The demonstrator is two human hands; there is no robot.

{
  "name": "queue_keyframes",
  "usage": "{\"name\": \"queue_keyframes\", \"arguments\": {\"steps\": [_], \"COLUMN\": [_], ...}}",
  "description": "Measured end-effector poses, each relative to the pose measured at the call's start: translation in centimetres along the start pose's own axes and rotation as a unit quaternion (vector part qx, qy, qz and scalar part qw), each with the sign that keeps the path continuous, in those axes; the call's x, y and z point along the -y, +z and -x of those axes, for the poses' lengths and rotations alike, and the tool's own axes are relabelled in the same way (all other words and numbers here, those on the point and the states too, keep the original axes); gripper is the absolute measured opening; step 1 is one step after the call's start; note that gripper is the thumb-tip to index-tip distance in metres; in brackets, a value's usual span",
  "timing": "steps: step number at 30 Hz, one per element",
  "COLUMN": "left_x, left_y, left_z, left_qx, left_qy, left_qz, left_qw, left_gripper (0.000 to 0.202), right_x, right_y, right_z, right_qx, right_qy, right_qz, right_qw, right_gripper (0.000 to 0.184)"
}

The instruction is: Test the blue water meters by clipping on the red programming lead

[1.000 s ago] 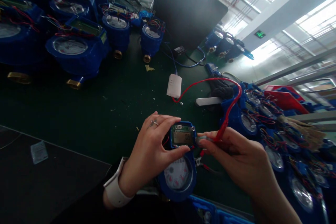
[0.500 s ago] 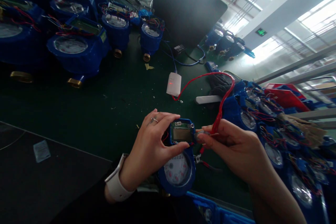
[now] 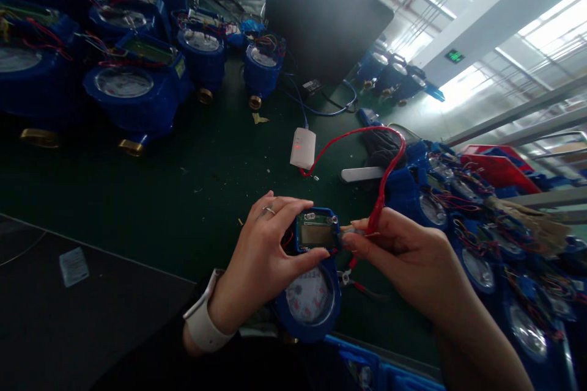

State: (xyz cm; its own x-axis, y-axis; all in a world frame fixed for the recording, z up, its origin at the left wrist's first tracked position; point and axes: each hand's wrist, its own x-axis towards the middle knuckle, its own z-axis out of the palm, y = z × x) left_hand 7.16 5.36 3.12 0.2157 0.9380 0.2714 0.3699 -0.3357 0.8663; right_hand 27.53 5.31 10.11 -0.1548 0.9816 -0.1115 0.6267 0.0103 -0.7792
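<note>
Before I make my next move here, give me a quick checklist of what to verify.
1. Left hand steadying the blue meter: ok, it grips the upper part.
2. Right hand holding the red cable: ok, pinched near its end.
3. Cable end making contact with the meter: cannot tell, the grip hides it.
4. Digits on the display: not ok, it looks blank.
5. Red light on the white box: ok, lit.
6. Pliers out of both hands: ok, lying beside the meter.

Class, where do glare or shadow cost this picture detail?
Head view: the windows at upper right blow out to white; head view: the black clothing at the bottom loses nearly all detail; head view: glare streaks a meter dial at lower right.
</note>
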Motion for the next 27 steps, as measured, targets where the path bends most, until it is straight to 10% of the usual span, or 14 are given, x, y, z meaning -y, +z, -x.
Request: {"name": "queue_keyframes", "arguments": {"steps": [27], "left_x": [0.56], "left_y": [-0.01], "left_z": [-0.11], "left_qx": [-0.010], "left_qy": [0.002], "left_qz": [-0.002], "left_qw": [1.000], "left_gripper": [0.045], "right_x": [-0.04], "right_y": [0.44], "right_z": [-0.43], "right_qx": [-0.004], "right_qy": [-0.015], "right_qz": [0.002], "right_qw": [1.000], "right_gripper": [0.021]}}
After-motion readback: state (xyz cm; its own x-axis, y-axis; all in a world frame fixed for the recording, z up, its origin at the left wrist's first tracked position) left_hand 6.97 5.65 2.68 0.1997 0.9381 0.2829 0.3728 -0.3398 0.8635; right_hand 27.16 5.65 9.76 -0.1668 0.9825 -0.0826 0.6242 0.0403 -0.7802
